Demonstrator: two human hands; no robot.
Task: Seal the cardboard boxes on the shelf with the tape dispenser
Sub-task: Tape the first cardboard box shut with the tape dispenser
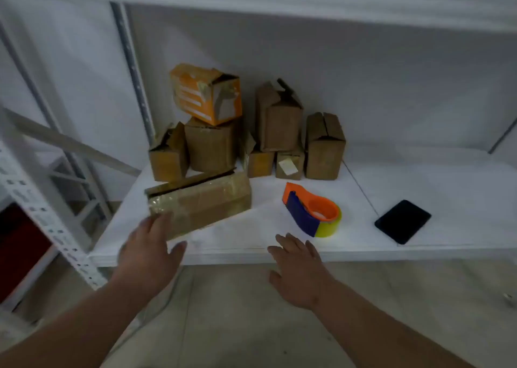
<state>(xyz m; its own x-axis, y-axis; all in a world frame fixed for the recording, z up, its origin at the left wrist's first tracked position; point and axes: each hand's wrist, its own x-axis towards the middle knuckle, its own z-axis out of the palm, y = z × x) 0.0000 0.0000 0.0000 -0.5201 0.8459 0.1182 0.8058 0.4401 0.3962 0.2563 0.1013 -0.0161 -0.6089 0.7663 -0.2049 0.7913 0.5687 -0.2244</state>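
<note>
- The tape dispenser (312, 210), orange and blue with a yellow roll, lies on the white shelf (251, 244) towards the front, well apart from the stacked boxes behind it.
- Its long axis runs slantwise, the orange nose pointing back and left, the roll end coming forward and right.
- The right hand (298, 272) hangs over the shelf's front edge with fingers spread and holding nothing; the dispenser lies just ahead of it and a little to the right.
- That hand is plainly the nearer one, so it would likely be the one to pick the dispenser up, reaching forward and slightly right.
- The left hand (148, 251) is also spread and empty, its fingertips at or over the near corner of the long flat box (200, 204); whether they touch it cannot be told.
- This box lies at the front left of the shelf, its long axis running left to right and tilted, with glossy tape on it and a dark gap along its rear top edge.
- Behind stand the small brown boxes (279, 132), several with flaps ajar, and an orange box (207, 93) perched on one of them.
- A dark phone (402, 221) lies flat to the right of the dispenser.
</note>
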